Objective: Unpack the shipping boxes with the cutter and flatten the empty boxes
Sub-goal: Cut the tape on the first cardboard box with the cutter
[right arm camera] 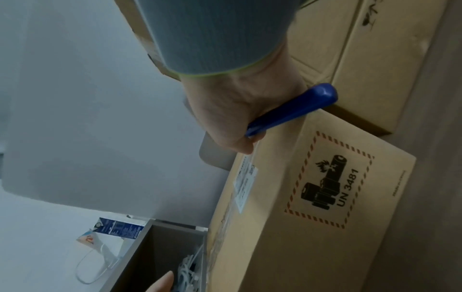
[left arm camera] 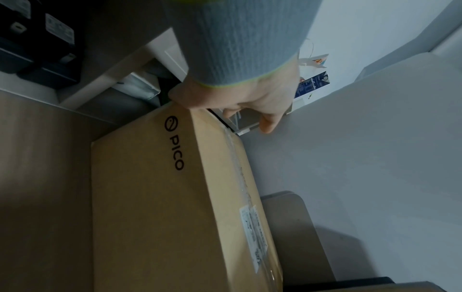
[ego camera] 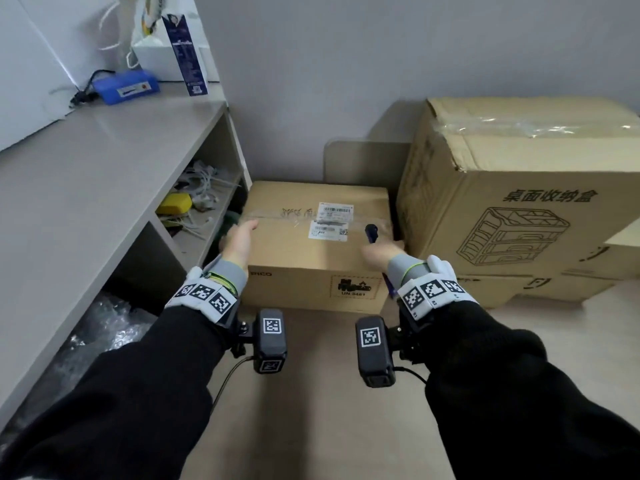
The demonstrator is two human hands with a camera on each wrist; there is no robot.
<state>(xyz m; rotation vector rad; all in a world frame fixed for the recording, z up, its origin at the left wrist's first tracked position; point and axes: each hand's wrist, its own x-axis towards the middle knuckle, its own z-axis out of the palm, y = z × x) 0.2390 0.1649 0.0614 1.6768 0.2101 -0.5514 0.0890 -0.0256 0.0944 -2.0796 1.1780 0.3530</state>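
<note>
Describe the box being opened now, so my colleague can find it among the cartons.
On the floor, between the grey shelf unit and the big printed carton, sits the smaller box. Unlike its neighbour, it carries white shipping labels on its taped top and a UN 3481 battery mark on the front.

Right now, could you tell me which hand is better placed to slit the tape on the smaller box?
Right. The right hand already grips the blue cutter at the right end of the smaller box's tape seam; the left hand is open at its left edge.
</note>
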